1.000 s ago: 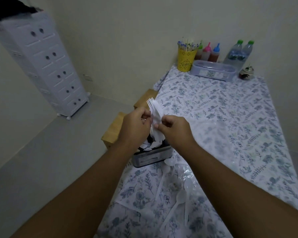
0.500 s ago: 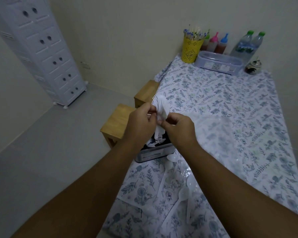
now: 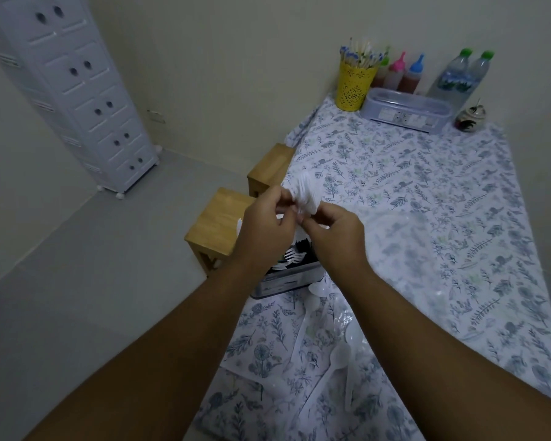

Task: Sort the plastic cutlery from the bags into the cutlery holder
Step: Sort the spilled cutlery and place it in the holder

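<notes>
**Separating a bunch of forks above the holder**

Holding a bunch of white plastic forks [image 3: 306, 195] at the centre of the frame, both hands work just above the cutlery holder [image 3: 287, 278]. The left hand [image 3: 263, 230] pinches the bunch from the left, its fingers curled onto the handles; the right hand [image 3: 333, 232] pinches it from the right, thumb and forefinger closed on the plastic. The tines fan up and away from the hands. Motion blur hides whether one fork or several sit under each pinch.

The holder, a dark metal box at the near left edge of the desk [image 3: 427, 192], already shows white forks [image 3: 295, 256] inside it. Loose white spoons [image 3: 334, 361] lie on a clear plastic bag [image 3: 350, 319] at the lower centre of the frame, well short of the holder.

Judging by this, the sorting is midway: forks are being put in, spoons not yet. The next move likely calls for freeing the forks from one another and lowering them handle-first into the compartment with the other forks, keeping the bunch from spilling.

A pale label runs along the holder's front, and the clear lidded box [image 3: 404, 109] at the upper right carries a printed strip; neither is legible. The water bottles [image 3: 458, 78] bear blue labels, too small to read.
</notes>
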Tool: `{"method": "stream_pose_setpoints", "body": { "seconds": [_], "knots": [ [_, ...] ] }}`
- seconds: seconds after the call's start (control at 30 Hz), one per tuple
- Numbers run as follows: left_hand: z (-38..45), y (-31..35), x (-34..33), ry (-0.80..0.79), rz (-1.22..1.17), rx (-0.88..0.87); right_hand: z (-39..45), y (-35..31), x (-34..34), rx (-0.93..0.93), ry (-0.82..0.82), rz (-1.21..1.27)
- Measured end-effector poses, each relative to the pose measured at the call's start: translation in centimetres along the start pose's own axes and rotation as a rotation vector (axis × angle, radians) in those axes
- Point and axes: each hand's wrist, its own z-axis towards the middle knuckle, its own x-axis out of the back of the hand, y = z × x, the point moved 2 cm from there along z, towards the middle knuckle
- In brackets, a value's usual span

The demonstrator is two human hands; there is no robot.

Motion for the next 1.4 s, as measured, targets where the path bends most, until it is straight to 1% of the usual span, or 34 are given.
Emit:
{"method": "stream_pose_setpoints", "body": {
  "seconds": [0.1, 0.2, 0.27, 0.37, 0.43, 0.53, 0.67, 0.8, 0.87, 0.93, 1.03, 1.13, 1.27, 1.33, 1.4],
  "knots": [
    [-1.3, -0.9, -0.4, -0.048, 0.056, 0.043, -1.0, 1.6, -0.4, 0.024, 0.020, -0.112],
    [-2.0, -1.9, -0.7, -0.043, 0.160, 0.034, -1.4, 2.6, -0.7, 0.001, 0.038, -0.201],
    [-2.1, -2.1, -0.5, -0.030, 0.196, 0.029, -1.4, 2.7, -0.8, -0.021, 0.008, -0.220],
    [-2.3, -1.4, -0.3, -0.011, 0.173, -0.012, -1.5, 2.5, -0.6, -0.011, 0.005, -0.205],
    [-2.5, -1.1, -0.4, 0.005, 0.222, -0.036, -1.4, 2.5, -0.4, -0.010, 0.003, -0.244],
    [-2.7, -1.4, -0.6, 0.002, 0.296, -0.040, -1.5, 2.5, -0.3, -0.062, -0.025, -0.275],
    [-2.8, -1.3, -0.5, -0.002, 0.348, -0.128, -1.7, 2.2, 0.2, -0.053, -0.040, -0.276],
    [-2.9, -0.4, 0.2, 0.059, 0.373, -0.216, -1.7, 2.2, 0.2, -0.022, -0.076, -0.342],
    [-3.0, -0.4, 0.4, 0.057, 0.381, -0.197, -1.5, 2.4, 0.1, -0.002, -0.117, -0.391],
    [-3.0, -1.1, 0.4, 0.023, 0.395, -0.118, -1.6, 2.5, 0.0, -0.002, -0.160, -0.440],
    [-2.9, -1.5, 0.1, -0.021, 0.445, -0.034, -1.7, 2.9, 0.1, -0.041, -0.161, -0.444],
    [-2.8, -1.8, 0.1, -0.073, 0.486, -0.007, -2.2, 2.7, 0.5, -0.087, -0.141, -0.344],
    [-3.1, -1.7, 0.1, -0.215, 0.623, -0.040, -2.4, 2.6, 0.9, -0.014, -0.157, -0.327],
    [-2.8, -1.6, 0.4, -0.185, 0.655, -0.047, -2.3, 2.9, 1.3, -0.007, -0.153, -0.328],
    [-2.4, -1.6, 0.9, -0.105, 0.626, -0.067, -2.1, 2.8, 1.6, -0.002, -0.145, -0.322]
  ]
}}
